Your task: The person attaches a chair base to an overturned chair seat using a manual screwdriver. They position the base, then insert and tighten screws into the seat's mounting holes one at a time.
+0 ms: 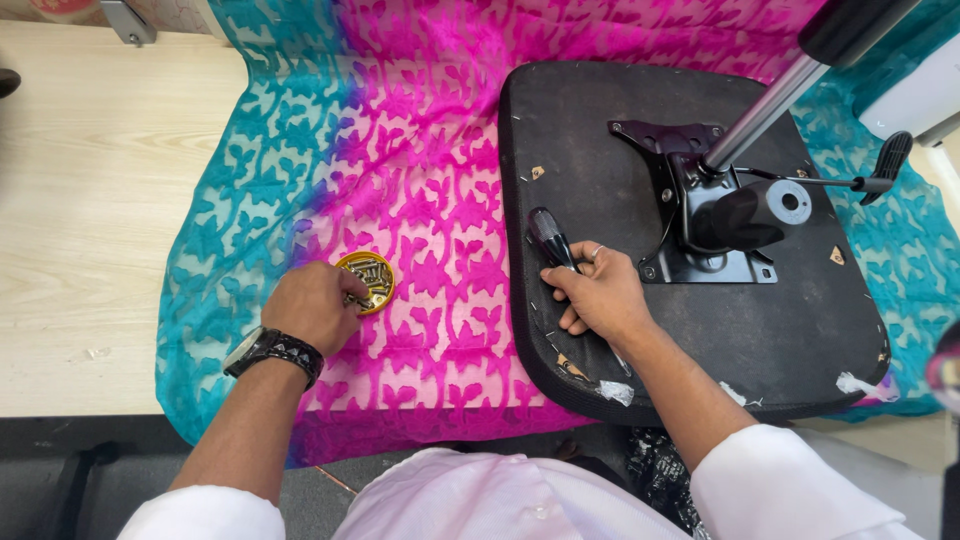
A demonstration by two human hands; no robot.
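Covering most of the pale wooden table (90,200) is lying a patterned cloth of pink and turquoise lace (400,150), and an upturned black office chair seat (600,140) is resting on its right half. Sitting bolted to the seat's underside is a black metal mechanism plate (700,215), with a chrome gas cylinder (765,105) rising from it and a thin lever with a black paddle tip (885,160) sticking out to the right. The person's right hand (600,295) is resting on the seat's near left part, its fingers curling around a screwdriver with a black handle (550,238). The left hand (312,305), wearing a black wristwatch (275,352), is reaching with bunched fingertips into a small round gold tin of screws (368,278) lying on the cloth; whether it is pinching a screw cannot be told.
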